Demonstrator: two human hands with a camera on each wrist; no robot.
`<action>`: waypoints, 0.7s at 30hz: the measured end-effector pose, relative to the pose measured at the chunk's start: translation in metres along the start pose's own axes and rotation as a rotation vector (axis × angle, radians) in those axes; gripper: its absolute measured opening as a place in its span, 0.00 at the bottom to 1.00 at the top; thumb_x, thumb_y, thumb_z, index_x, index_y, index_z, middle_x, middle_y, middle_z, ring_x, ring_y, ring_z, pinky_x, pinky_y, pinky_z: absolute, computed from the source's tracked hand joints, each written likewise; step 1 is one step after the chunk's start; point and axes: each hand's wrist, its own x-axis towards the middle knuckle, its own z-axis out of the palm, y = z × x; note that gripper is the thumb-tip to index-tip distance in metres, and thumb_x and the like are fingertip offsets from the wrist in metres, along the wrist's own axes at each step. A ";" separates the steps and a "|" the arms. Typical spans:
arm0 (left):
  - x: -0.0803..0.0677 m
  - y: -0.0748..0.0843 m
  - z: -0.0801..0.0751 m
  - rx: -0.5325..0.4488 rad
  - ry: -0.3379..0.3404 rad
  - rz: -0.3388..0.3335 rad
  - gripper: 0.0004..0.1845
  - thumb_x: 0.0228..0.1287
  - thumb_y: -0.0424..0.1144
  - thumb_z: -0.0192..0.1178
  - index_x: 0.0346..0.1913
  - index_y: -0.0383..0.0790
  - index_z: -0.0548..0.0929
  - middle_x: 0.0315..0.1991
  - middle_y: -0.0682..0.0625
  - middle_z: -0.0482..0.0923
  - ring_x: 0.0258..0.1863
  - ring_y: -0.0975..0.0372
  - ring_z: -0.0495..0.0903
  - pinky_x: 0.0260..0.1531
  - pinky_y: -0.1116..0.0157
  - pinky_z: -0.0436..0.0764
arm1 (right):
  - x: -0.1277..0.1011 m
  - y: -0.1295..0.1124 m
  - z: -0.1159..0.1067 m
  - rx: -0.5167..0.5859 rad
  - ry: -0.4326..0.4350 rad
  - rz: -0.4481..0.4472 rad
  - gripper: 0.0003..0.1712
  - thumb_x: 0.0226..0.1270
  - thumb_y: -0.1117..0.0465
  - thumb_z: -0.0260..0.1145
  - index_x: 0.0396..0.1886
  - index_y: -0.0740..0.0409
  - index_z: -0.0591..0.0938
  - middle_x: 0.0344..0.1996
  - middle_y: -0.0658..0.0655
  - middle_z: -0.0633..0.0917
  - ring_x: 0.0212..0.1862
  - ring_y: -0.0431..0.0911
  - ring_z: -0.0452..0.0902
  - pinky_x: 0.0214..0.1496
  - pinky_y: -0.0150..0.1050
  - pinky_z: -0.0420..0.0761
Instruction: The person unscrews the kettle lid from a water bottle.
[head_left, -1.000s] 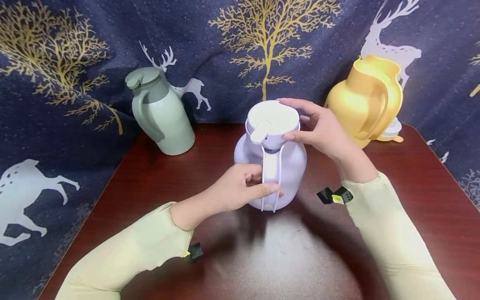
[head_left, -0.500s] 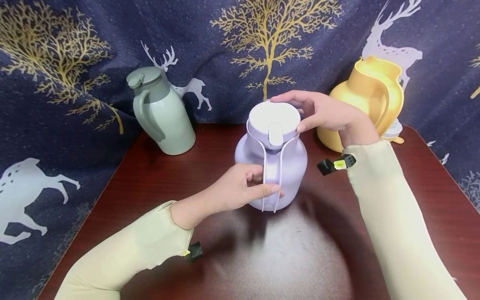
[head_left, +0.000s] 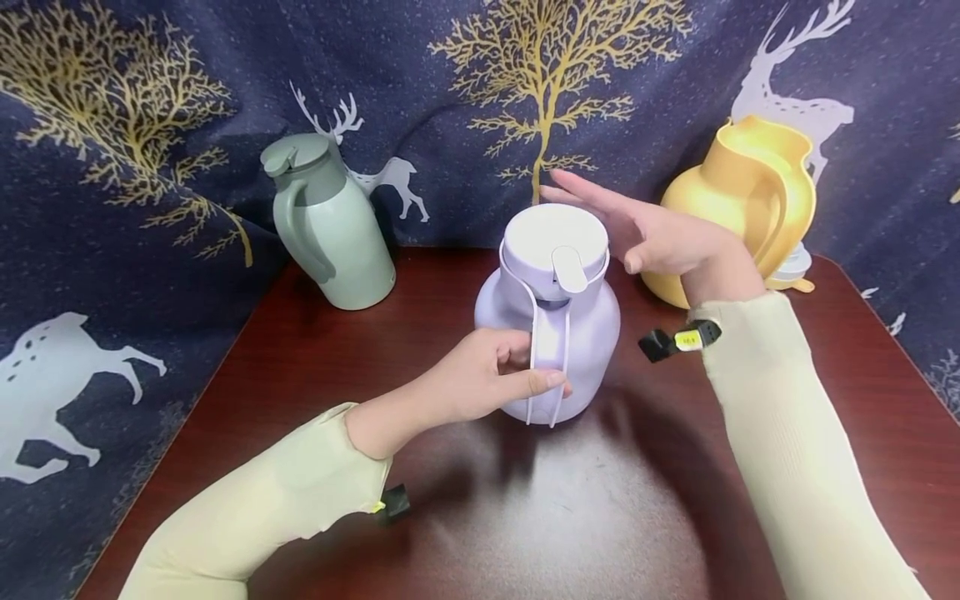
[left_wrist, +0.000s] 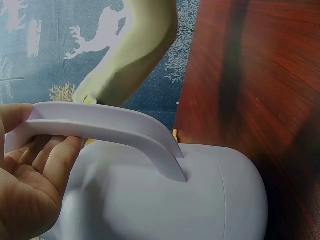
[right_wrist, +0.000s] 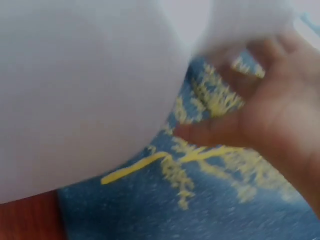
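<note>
A lavender thermos jug (head_left: pixel 592 333) stands upright on the table with its handle facing me. Around that handle (left_wrist: pixel 110 117) curl the fingers of my left hand (head_left: pixel 480 379), the thumb lying across its outer side. On the jug's neck sits a white lid (head_left: pixel 551 229), its small lever pointing toward me and slightly right. My right hand (head_left: pixel 652 237) is spread beside the lid's right side, fingers straight and thumb apart from it. In the right wrist view the right hand (right_wrist: pixel 285 110) is blurred, and whether the fingertips behind the lid touch it cannot be told.
A green thermos jug (head_left: pixel 337 233) with a lid stands at the back left. At the back right is a yellow jug (head_left: pixel 720 196) without a lid, partly behind my right hand; a white and yellow piece (head_left: pixel 795 265) lies beside it. A patterned cloth (head_left: pixel 465 183) hangs behind the table.
The lid's lever has swung from left to right as the lid turned. My right hand has loosened from the lid and its fingers have straightened. The left hand keeps its grip.
</note>
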 end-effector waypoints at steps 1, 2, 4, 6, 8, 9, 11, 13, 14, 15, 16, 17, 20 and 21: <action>0.000 0.000 0.000 0.004 0.001 -0.002 0.13 0.68 0.35 0.61 0.51 0.31 0.83 0.44 0.41 0.89 0.42 0.68 0.86 0.48 0.67 0.84 | -0.003 -0.003 0.009 -0.022 0.066 0.015 0.66 0.53 0.42 0.76 0.81 0.46 0.42 0.81 0.55 0.45 0.77 0.40 0.54 0.73 0.27 0.61; 0.000 0.000 0.000 0.010 0.001 0.000 0.13 0.68 0.35 0.61 0.51 0.31 0.83 0.44 0.41 0.89 0.42 0.67 0.86 0.47 0.67 0.84 | -0.005 -0.006 0.019 -0.063 0.147 0.036 0.68 0.51 0.41 0.77 0.81 0.46 0.43 0.81 0.56 0.44 0.76 0.41 0.54 0.72 0.27 0.62; 0.000 0.000 -0.001 0.026 0.006 0.005 0.13 0.68 0.36 0.61 0.51 0.31 0.83 0.43 0.41 0.89 0.41 0.68 0.86 0.46 0.67 0.84 | -0.009 -0.013 0.043 -0.183 0.332 0.094 0.70 0.45 0.38 0.78 0.81 0.45 0.45 0.81 0.55 0.46 0.76 0.42 0.54 0.74 0.33 0.61; 0.000 0.000 -0.001 0.041 0.016 0.013 0.13 0.67 0.36 0.61 0.50 0.32 0.83 0.42 0.42 0.89 0.39 0.69 0.85 0.45 0.68 0.84 | -0.012 -0.017 0.067 -0.270 0.502 0.151 0.73 0.40 0.37 0.80 0.81 0.47 0.46 0.81 0.55 0.49 0.77 0.45 0.52 0.78 0.42 0.58; 0.000 0.001 -0.001 0.041 0.019 0.024 0.13 0.67 0.36 0.61 0.51 0.31 0.83 0.42 0.42 0.89 0.39 0.69 0.85 0.45 0.67 0.84 | -0.014 -0.020 0.086 -0.335 0.623 0.205 0.75 0.37 0.37 0.81 0.81 0.49 0.47 0.80 0.54 0.52 0.78 0.48 0.50 0.80 0.52 0.52; 0.000 0.001 -0.001 0.038 0.019 0.026 0.13 0.67 0.36 0.61 0.51 0.31 0.83 0.42 0.42 0.89 0.40 0.69 0.85 0.46 0.67 0.84 | -0.015 -0.021 0.095 -0.371 0.669 0.228 0.76 0.37 0.37 0.82 0.80 0.50 0.47 0.80 0.55 0.52 0.79 0.49 0.48 0.80 0.57 0.49; 0.000 0.001 0.000 0.037 0.020 0.027 0.13 0.68 0.36 0.61 0.51 0.31 0.83 0.42 0.42 0.89 0.41 0.68 0.85 0.46 0.67 0.84 | -0.015 -0.022 0.107 -0.425 0.739 0.276 0.75 0.38 0.39 0.83 0.81 0.50 0.47 0.80 0.56 0.52 0.79 0.52 0.46 0.81 0.58 0.48; 0.000 0.001 0.000 0.035 0.014 0.027 0.14 0.68 0.36 0.61 0.51 0.31 0.83 0.43 0.42 0.89 0.42 0.67 0.86 0.47 0.67 0.84 | -0.013 -0.023 0.114 -0.491 0.784 0.336 0.72 0.42 0.43 0.83 0.80 0.49 0.47 0.80 0.56 0.52 0.79 0.53 0.47 0.80 0.55 0.52; 0.000 0.001 0.000 0.039 0.015 0.026 0.14 0.68 0.36 0.61 0.51 0.32 0.83 0.43 0.42 0.89 0.43 0.67 0.86 0.47 0.67 0.84 | -0.011 -0.024 0.116 -0.528 0.800 0.361 0.70 0.44 0.44 0.82 0.80 0.48 0.48 0.80 0.57 0.52 0.79 0.53 0.47 0.80 0.55 0.54; 0.000 0.001 0.000 0.040 0.013 0.027 0.14 0.68 0.36 0.60 0.51 0.31 0.83 0.43 0.42 0.89 0.43 0.67 0.86 0.47 0.67 0.84 | -0.010 -0.024 0.118 -0.563 0.814 0.384 0.68 0.46 0.45 0.82 0.80 0.48 0.48 0.79 0.58 0.52 0.78 0.54 0.48 0.80 0.54 0.56; 0.000 0.001 0.001 0.041 0.013 0.027 0.14 0.69 0.36 0.60 0.51 0.31 0.83 0.43 0.42 0.89 0.43 0.66 0.86 0.47 0.67 0.84 | -0.008 -0.023 0.118 -0.577 0.824 0.396 0.67 0.48 0.47 0.81 0.80 0.48 0.49 0.79 0.59 0.54 0.77 0.54 0.50 0.79 0.53 0.57; 0.000 0.001 0.001 0.040 0.012 0.024 0.13 0.69 0.35 0.60 0.51 0.31 0.83 0.43 0.41 0.89 0.43 0.65 0.86 0.47 0.67 0.84 | -0.007 -0.023 0.119 -0.583 0.832 0.400 0.65 0.49 0.49 0.80 0.80 0.48 0.50 0.78 0.60 0.55 0.77 0.54 0.51 0.79 0.52 0.59; 0.000 0.001 0.002 0.035 0.010 0.020 0.13 0.69 0.35 0.59 0.51 0.30 0.82 0.42 0.40 0.89 0.42 0.62 0.85 0.46 0.67 0.84 | -0.003 -0.023 0.118 -0.592 0.864 0.414 0.59 0.52 0.51 0.79 0.79 0.48 0.54 0.74 0.62 0.60 0.74 0.54 0.54 0.78 0.52 0.61; 0.000 0.001 0.002 0.034 0.010 0.017 0.13 0.69 0.35 0.59 0.51 0.30 0.82 0.42 0.40 0.89 0.42 0.62 0.85 0.46 0.67 0.84 | -0.002 -0.023 0.117 -0.596 0.874 0.419 0.58 0.52 0.51 0.79 0.79 0.48 0.56 0.73 0.62 0.62 0.73 0.54 0.55 0.77 0.53 0.61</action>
